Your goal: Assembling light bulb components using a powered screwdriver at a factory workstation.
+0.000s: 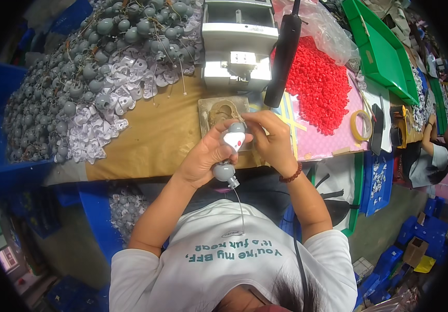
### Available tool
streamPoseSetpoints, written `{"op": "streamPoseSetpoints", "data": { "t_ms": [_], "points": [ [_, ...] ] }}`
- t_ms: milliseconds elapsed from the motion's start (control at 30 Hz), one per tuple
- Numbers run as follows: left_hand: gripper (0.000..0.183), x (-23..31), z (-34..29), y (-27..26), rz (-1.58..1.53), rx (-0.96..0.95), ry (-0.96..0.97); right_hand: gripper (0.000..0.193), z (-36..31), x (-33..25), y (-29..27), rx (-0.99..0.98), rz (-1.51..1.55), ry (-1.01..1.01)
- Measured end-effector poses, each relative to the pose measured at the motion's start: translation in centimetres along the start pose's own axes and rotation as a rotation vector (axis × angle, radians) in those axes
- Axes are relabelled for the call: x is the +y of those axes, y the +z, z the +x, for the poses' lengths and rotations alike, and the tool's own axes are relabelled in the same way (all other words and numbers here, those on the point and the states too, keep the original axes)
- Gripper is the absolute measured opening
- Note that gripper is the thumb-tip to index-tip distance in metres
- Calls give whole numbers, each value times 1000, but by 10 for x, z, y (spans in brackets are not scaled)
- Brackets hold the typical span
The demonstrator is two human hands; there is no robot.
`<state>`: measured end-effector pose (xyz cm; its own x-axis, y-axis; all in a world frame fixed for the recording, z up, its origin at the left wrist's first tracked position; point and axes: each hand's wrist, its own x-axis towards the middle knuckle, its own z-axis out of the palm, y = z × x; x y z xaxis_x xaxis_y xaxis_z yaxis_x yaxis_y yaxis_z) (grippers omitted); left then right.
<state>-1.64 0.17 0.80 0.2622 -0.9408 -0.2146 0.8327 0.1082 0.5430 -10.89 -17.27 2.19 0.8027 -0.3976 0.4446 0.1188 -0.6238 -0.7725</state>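
My left hand point(205, 158) is closed around a small grey plastic toy part with a white cover point(232, 140) that carries a red dot. Below its fingers hangs a round grey end point(224, 172), with a thin wire trailing down toward my shirt. At the upper right of the part, my right hand point(273, 138) has its thumb and fingers drawn together; what they pinch, if anything, is hidden. Just beyond both hands sits a square mould-like block point(208, 112) with a rounded hollow, partly covered by the hands.
Grey wired parts point(83, 78) and white covers point(86, 138) are heaped at left. A white machine point(239, 39) with a black handle-like bar point(284, 62) stands ahead. Right are red pieces point(317, 83), yellow tape point(360, 126) and a green tray point(385, 52); another person's arm point(427, 138) shows farther right.
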Motion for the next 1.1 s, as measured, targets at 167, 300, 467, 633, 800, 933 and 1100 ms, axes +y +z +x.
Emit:
{"op": "streamPoseSetpoints", "data": {
  "t_ms": [167, 300, 467, 633, 800, 933, 1100],
  "points": [
    [67, 2, 0, -2, 46, 12, 21, 20, 4, 7, 2, -19, -53, 2],
    [57, 0, -1, -2, -59, 7, 68, 27, 8, 10, 5, 31, -108, -81],
    [55, 2, 0, -2, -241, 111, 91, 47, 6, -15, 5, 52, -111, -175],
    [54, 0, 4, -1, -199, 132, 107, 51, 4, -22, 17, -29, -66, -211],
    [48, -2, 5, -1, -155, 169, 139, 47, 2, -22, 19, -42, -76, -208],
    [46, 1, 8, 14, -105, 254, 169, 45, -3, -21, 20, -30, -66, -213],
    [49, -2, 7, 5, -15, 241, 252, 41, -7, -26, 21, -11, -1, -206]
  ]
}}
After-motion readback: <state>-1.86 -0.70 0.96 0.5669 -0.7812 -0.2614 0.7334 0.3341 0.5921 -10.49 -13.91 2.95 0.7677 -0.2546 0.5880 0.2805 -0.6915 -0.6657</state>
